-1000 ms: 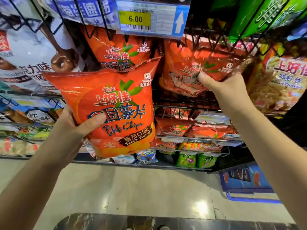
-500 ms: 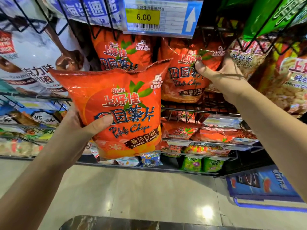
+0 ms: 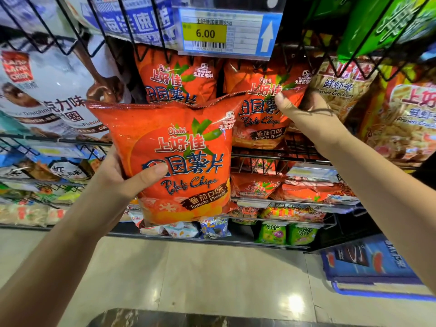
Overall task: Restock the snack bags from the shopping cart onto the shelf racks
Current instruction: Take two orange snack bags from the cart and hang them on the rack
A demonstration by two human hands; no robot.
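Note:
My left hand (image 3: 119,178) grips an orange tomato potato chips bag (image 3: 174,159) upright in front of the wire rack, thumb across its front. My right hand (image 3: 304,116) holds the right edge of a second orange chips bag (image 3: 257,107) that stands in the wire rack (image 3: 278,156), thumb on its front and fingers hidden behind it. A third orange bag (image 3: 174,79) stands in the rack to its left, behind the held one.
Prawn cracker bags (image 3: 342,90) fill the rack to the right, a white chocolate snack bag (image 3: 47,90) the left. A 6.00 price tag (image 3: 226,31) hangs above. Lower shelves hold small snack packs (image 3: 285,232). A dark cart edge (image 3: 165,319) shows at the bottom.
My right hand pushed the rack bag upright and leftward into its slot. The held bag stays in my left hand; the view has drifted slightly.

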